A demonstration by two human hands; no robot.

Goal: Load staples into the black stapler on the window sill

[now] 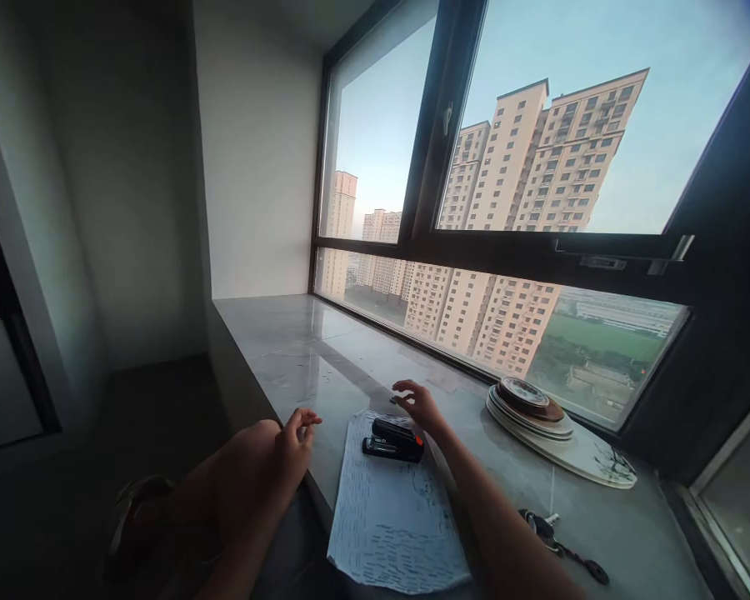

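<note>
Precariously, the paper (392, 517) overhangs the surface (300, 350); bumping the stapler (392, 439) could spill it. Left hand (297, 435) curls closed, empty; I cannot tell the right hand's (420, 406) grip.

Glossy marbled stone sill (300, 342), matt handwritten paper sheet (391, 508), shiny black plastic stapler (392, 439), glazed plates (537, 412)

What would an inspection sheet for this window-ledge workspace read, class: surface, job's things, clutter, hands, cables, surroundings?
Surface: pale glossy marble ledge.
Job's things: black stapler lying on a handwritten paper sheet.
Clutter: stack of plates and keys on the right.
Hands: right hand just beyond the stapler, fingers curled; left hand by the knee, fingertips pinched; holding anything, cannot tell.
Cables: nothing seen.
Surroundings: big window, high-rise blocks outside; dim room.
</note>
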